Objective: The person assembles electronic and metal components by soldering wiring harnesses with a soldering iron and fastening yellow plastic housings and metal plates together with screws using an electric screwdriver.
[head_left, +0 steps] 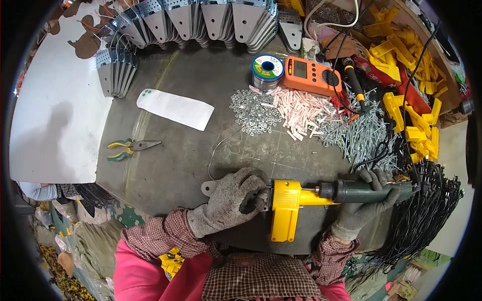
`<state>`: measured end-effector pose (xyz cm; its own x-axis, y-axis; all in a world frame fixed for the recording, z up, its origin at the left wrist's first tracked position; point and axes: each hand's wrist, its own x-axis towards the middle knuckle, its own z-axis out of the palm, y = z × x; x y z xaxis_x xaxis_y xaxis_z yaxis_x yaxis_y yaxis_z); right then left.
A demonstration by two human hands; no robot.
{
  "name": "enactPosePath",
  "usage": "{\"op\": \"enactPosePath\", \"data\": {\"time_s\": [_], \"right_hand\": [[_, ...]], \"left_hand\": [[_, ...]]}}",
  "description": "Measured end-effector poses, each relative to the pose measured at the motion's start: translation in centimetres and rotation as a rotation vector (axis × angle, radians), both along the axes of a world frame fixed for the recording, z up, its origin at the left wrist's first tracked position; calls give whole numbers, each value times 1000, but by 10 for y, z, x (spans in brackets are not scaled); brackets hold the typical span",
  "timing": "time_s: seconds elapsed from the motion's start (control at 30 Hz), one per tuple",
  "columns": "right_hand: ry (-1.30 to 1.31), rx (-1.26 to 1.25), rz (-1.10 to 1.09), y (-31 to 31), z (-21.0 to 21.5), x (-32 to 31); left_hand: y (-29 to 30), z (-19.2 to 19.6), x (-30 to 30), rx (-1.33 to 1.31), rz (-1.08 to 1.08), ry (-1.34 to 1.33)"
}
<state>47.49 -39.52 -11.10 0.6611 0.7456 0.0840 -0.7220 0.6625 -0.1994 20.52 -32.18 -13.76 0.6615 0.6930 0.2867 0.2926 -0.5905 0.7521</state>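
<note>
My left hand (233, 198), in a grey work glove, is closed around a metal bracket (208, 188); its rounded end with a hole sticks out left of the glove. Against the fingers on the right sits a yellow plastic piece (285, 213) with a side arm pointing right. My right hand (362, 203), gloved too, wraps round a dark green electric screwdriver (359, 191) lying level. Its black nose meets the yellow arm, and the tip is hidden inside. A thin wire (213, 156) curves up from the bracket.
Beyond my hands lie pliers (133, 146), a white strip (175, 109), nuts (255, 111), pale sleeves (301, 110) and long screws (354, 130). A solder spool (266, 75) and an orange multimeter (306, 75) stand behind. Black cables (422, 210) heap at right; stacked brackets (213, 25) line the back.
</note>
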Motion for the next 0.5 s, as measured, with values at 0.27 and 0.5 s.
{"op": "enactPosePath", "data": {"time_s": [0.27,0.5], "right_hand": [[-43,-27,-8,-1,0,2],[-90,-156,-63,-3,2,-2]], "left_hand": [[-1,-3,-4,122,-22,13],[2,8,-3,-79,14,-32]]}}
